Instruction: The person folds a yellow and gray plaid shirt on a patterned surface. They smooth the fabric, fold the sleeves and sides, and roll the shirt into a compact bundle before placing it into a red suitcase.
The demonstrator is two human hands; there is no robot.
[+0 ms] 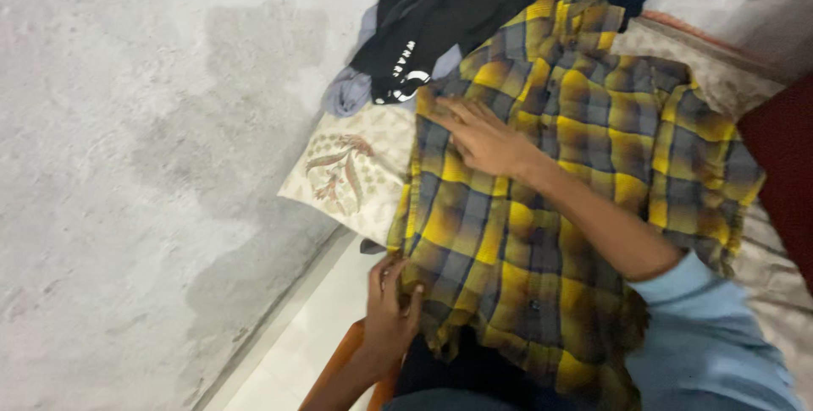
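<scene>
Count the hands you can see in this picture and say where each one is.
2. The right hand lies flat on the yellow checked shirt near its chest. The left hand pinches the shirt's lower edge.

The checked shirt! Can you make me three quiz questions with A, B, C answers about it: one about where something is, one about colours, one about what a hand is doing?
1. Where is the dark clothes pile?
A. Beyond the shirt's collar
B. On the person's lap
C. Under the orange thing

2. What colours is the checked shirt?
A. Red and white
B. Yellow and grey-blue
C. Green and pink

3. What is the right hand doing?
A. Lying flat on the shirt
B. Raised in the air
C. Holding a cup

Answers: 1 A, the pile sits past the collar. 2 B, the squares show those colours. 3 A, its palm presses the cloth while the left hand pinches the hem.
</scene>
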